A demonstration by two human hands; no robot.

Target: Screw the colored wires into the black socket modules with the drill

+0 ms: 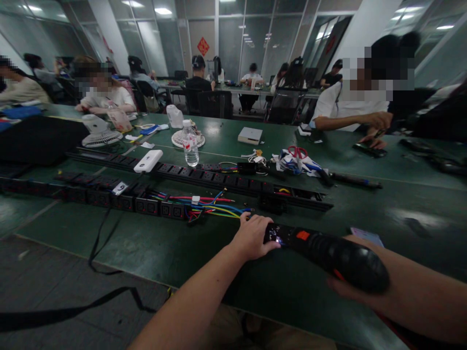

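Observation:
My left hand (253,236) is closed where the loose colored wires (219,210) end, its thumb close to the lit nose of a black handheld power tool (328,255). That tool has an orange button and slants down to the right. Behind its thick end, my right hand (341,290) is partly hidden and blurred, and it appears wrapped around the tool. The wires come out of a long black power strip (146,206) with a row of sockets. A white tag (119,188) marked with a number lies on the strip.
A second long power strip (182,171) lies behind, with a white box (148,161) on it. Farther back are a water bottle (191,148), a white fan (100,137), red-handled scissors (297,152) and a flat box (250,135). A co-worker (350,109) sits opposite; a strap (98,243) hangs off the table.

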